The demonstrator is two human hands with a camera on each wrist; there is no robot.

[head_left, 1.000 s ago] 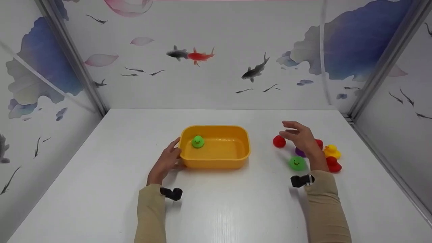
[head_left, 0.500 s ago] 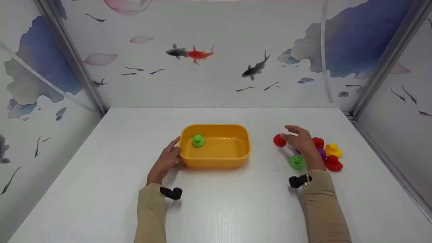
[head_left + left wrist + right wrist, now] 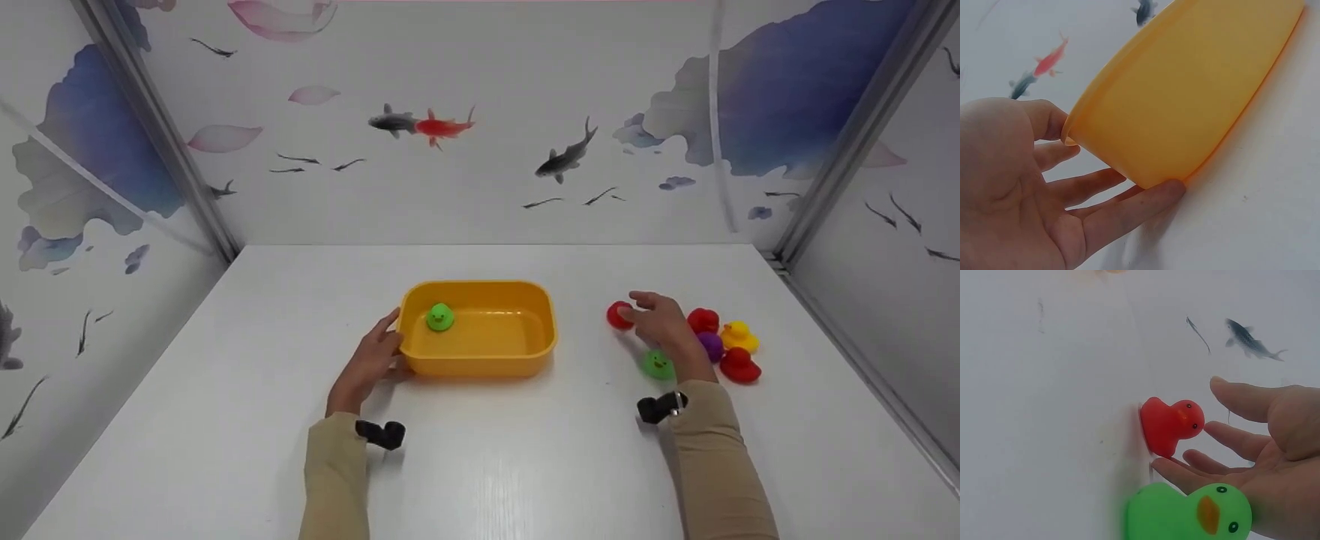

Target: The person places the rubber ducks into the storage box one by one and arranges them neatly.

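A yellow plastic tub [image 3: 480, 366] stands mid-table with a green rubber duck [image 3: 440, 317] inside, toward its left end. My left hand [image 3: 370, 361] grips the tub's left end; in the left wrist view one digit goes behind the rim and the other fingers lie along the outer wall. My right hand [image 3: 664, 328] is beside a red rubber duck [image 3: 1165, 424], with thumb and fingers spread apart. In the right wrist view its fingertips are close to this duck; whether they touch it, I cannot tell. Another green rubber duck [image 3: 1185, 514] sits just in front, nearer the wrist.
Right of my right hand cluster a red duck [image 3: 703, 321], a yellow duck [image 3: 740, 337], a purple duck [image 3: 710, 346] and another red duck [image 3: 740, 366]. The white table [image 3: 495, 457] meets printed walls at the back and sides.
My right hand has come down and slightly nearer, toward the red duck, uncovering the ducks to its right. The left hand and the tub stay in place.
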